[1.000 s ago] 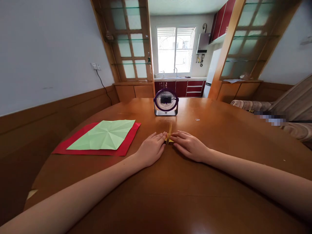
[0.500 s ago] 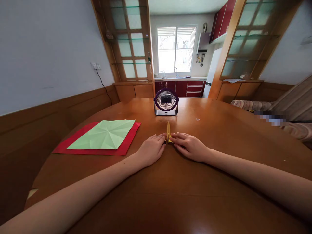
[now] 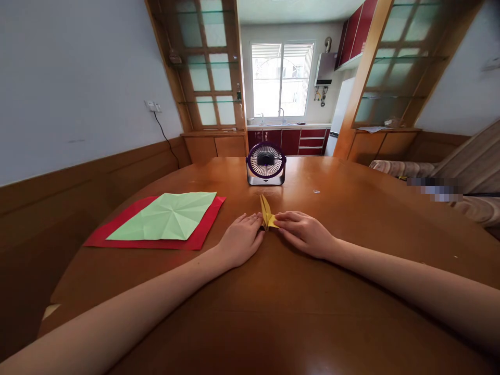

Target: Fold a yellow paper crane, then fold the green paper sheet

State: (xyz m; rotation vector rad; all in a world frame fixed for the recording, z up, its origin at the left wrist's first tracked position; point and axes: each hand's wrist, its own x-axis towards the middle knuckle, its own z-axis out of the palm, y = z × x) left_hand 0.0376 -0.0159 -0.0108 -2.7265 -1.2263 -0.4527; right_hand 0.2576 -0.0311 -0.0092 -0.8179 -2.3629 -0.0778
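Note:
A piece of yellow folded paper [image 3: 265, 209] stands upright between my hands on the wooden table, its pointed flaps rising and leaning left. My left hand [image 3: 242, 239] closes on its left side, with fingers and thumb at the base of the folds. On the other side, a flap is pinched between the fingers and thumb of my right hand [image 3: 307, 233]. My fingers hide part of the lower folds.
To the left, a creased light green sheet [image 3: 167, 216] lies on a red sheet [image 3: 205, 229]. A small purple fan [image 3: 266, 161] stands behind the yellow paper. The round table's edge [image 3: 70, 268] curves along the left, near the wall.
The upright yellow flaps have tipped left and spread apart, and more of the right flap shows. My left hand has shifted slightly left; my right hand stays nearly in place.

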